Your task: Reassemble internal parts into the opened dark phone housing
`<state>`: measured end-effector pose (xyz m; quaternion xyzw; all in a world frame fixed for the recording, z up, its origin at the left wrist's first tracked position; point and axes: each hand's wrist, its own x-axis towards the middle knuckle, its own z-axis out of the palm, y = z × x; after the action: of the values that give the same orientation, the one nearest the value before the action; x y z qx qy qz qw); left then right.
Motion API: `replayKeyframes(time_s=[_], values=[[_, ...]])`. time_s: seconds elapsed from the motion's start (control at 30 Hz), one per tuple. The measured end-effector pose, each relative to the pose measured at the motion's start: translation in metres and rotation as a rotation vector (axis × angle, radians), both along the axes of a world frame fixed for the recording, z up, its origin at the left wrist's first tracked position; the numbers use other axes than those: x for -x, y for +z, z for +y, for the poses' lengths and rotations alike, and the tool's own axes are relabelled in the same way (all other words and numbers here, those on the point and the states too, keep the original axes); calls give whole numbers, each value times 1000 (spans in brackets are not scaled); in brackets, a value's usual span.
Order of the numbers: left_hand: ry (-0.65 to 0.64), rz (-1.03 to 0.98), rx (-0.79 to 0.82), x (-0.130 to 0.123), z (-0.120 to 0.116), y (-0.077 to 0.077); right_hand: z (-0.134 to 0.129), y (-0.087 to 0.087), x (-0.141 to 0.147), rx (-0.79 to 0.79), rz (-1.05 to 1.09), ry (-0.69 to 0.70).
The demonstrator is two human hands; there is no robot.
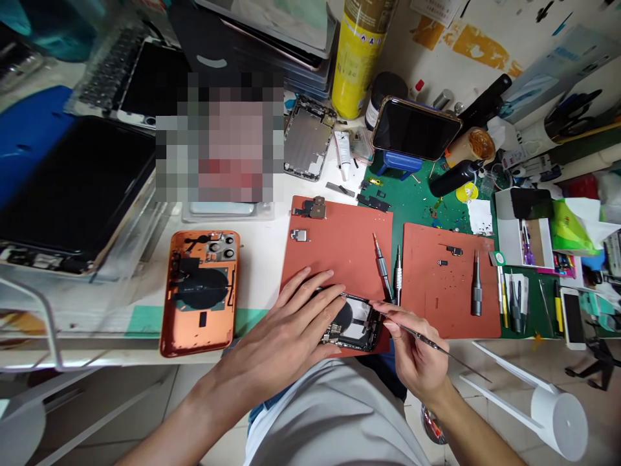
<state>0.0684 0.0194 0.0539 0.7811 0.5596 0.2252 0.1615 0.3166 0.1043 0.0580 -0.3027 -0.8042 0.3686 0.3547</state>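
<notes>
My left hand (pixel 295 323) lies across an opened phone (pixel 356 323) on the red-brown mat, fingers stretched out and spread, the thumb by the near edge. Its fingers hide the phone's left part; a dark round patch and a white area show inside the frame. In my right hand (pixel 420 353), a slim, pointed metal tool (pixel 429 342) is pinched between thumb and fingers at the phone's right end. The tool's working tip is hidden by the fingers. Two pen-like screwdrivers, one screwdriver (pixel 381 262) and a second screwdriver (pixel 398 275), lie just beyond this hand.
Left is an orange phone back housing (pixel 198 323). Camera modules (pixel 310 208) lie on the mat's far edge. The right mat (pixel 451 317) bears another screwdriver (pixel 477 285) and small parts. Behind stand a propped phone (pixel 417 129) and a yellow can (pixel 361 58). One patch is pixelated.
</notes>
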Motion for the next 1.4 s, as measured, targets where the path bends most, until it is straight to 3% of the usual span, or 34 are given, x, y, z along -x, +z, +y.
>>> replayKeyframes(time_s=[0.73, 1.23, 1.4], values=[[-4, 47, -29, 2, 0, 1, 0, -4, -6, -97, -56, 97], [15, -28, 22, 0, -1, -2, 21, 30, 8, -21, -228, 76], [21, -24, 15, -1, 0, 0, 23, 33, 11, -34, -271, 38]])
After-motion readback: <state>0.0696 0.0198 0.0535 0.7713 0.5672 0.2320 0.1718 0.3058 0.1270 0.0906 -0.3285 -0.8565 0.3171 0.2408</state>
